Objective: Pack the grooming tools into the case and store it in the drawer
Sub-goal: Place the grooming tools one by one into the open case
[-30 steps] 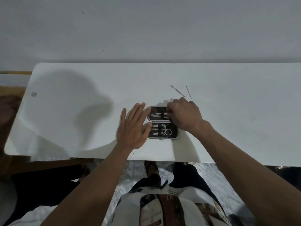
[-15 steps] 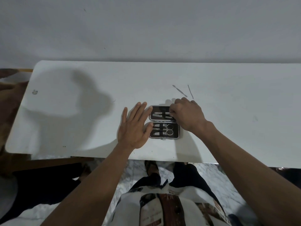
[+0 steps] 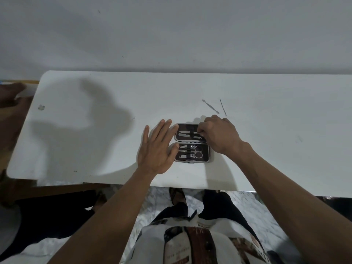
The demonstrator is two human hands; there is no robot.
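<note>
An open grooming case [image 3: 207,156] with a dark lining lies flat on the white table [image 3: 95,149], near its front edge. Its near half holds scissors and clippers under a strap; its far half holds slim metal tools. My left hand [image 3: 157,149] lies flat with fingers spread, against the case's left side. My right hand [image 3: 219,136] is over the far half's right end, fingertips pinched on a slim tool there. Two thin metal tools, a pusher [image 3: 210,106] and a pick [image 3: 223,107], lie loose on the table just beyond my right hand.
A grey wall rises right behind the table. Past the table's left edge are a wooden surface and another person's hand [image 3: 11,92]. My legs and a marble-patterned floor show below the front edge.
My right hand has shifted slightly to the right over the case's far half, uncovering more of the tools there. My left hand has stayed flat beside the case.
</note>
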